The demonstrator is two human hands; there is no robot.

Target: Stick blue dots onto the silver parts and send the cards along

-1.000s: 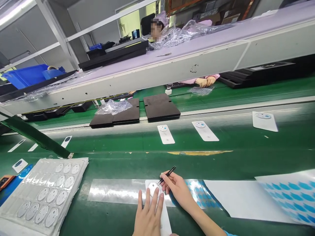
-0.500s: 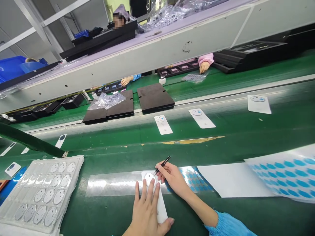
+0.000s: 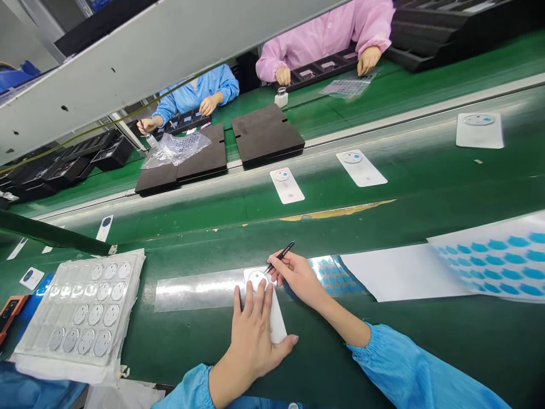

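Tipped further down than half a second ago, the worn camera now brings two co-workers, one in blue (image 3: 189, 94) and one in pink (image 3: 326, 34), into fuller sight across the line, while both working hands keep to the same white card (image 3: 278, 321). That card lies on the green bench top (image 3: 187, 358), crossing a clear strip (image 3: 191, 292). The left hand (image 3: 252, 335) rests on it palm down, fingers spread, gripping nothing; the right hand (image 3: 298, 277) pinches slim black tweezers (image 3: 280, 257), their points by the pale disc (image 3: 256, 276) at the card's far end.

To the left sits a clear plastic tray (image 3: 45, 315) with moulded wells, partly filled with round silvery discs, and a green bar (image 3: 51, 232) slants in behind it. Beyond the hands lie three similar cards (image 3: 365, 171), then flat, matt black blocks (image 3: 268, 135) and a crinkled plastic bag (image 3: 179, 149).

Fingers cover part of the card, and I can't tell whether the tweezers touch the disc. A pale beam (image 3: 128, 62) hides the blue-clad worker's head; a sheet of blue spots (image 3: 496, 257) runs off at the right.
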